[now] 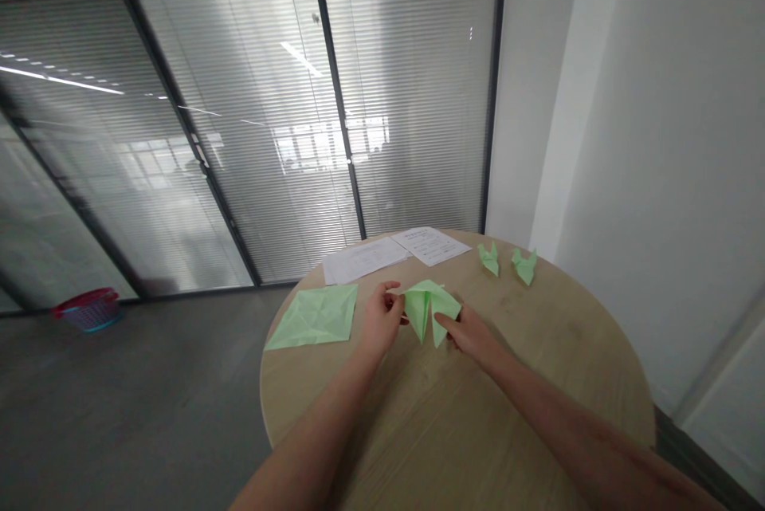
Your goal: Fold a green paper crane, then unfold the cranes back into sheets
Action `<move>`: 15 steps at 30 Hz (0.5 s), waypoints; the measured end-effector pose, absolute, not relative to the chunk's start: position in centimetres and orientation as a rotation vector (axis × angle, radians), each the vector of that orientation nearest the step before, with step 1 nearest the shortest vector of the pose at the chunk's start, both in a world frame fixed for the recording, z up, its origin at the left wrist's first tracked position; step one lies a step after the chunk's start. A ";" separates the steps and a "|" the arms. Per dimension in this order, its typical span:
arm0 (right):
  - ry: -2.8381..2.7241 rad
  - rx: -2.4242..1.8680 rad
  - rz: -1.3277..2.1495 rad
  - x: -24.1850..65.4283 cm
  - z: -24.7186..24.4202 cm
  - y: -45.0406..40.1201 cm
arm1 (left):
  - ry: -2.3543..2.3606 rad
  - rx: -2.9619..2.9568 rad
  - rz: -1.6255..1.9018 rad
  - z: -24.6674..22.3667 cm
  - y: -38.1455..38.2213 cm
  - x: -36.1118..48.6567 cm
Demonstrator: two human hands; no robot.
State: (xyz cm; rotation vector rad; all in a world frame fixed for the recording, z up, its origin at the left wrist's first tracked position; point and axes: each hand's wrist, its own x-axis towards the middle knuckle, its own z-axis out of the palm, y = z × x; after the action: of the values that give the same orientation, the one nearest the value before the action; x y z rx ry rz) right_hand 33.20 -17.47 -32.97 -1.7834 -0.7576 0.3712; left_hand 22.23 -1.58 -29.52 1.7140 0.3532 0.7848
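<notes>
Between my two hands is a partly folded piece of light green origami paper (417, 310), with two pointed flaps hanging down. My left hand (382, 318) pinches its left edge between thumb and fingers. At the right side, my right hand (466, 329) grips a flap, the thumb lying on the front and the fingers behind. Left of my left hand, a creased green sheet (316, 315) lies spread on the table. Two small folded green paper figures, one (488, 259) beside the other (524, 266), stand toward the back right.
The round wooden table (538, 367) has printed white sheets (433, 245) and more white paper (364, 260) along its far edge. A red and blue basket (89, 309) sits on the floor at left. Glass panels with blinds (412, 96) and a white wall (669, 136) stand close behind.
</notes>
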 end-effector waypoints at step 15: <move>-0.745 -1.721 0.112 34.5 -33.7 -17.3 | 0.484 2.337 0.755 -29.9 -2.6 22.2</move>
State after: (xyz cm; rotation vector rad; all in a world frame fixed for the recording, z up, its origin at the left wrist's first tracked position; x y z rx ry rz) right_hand 34.51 -17.29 -33.71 -1.7210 -0.7451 0.1123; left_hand 22.15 -2.56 -29.91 2.3367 0.4838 0.7547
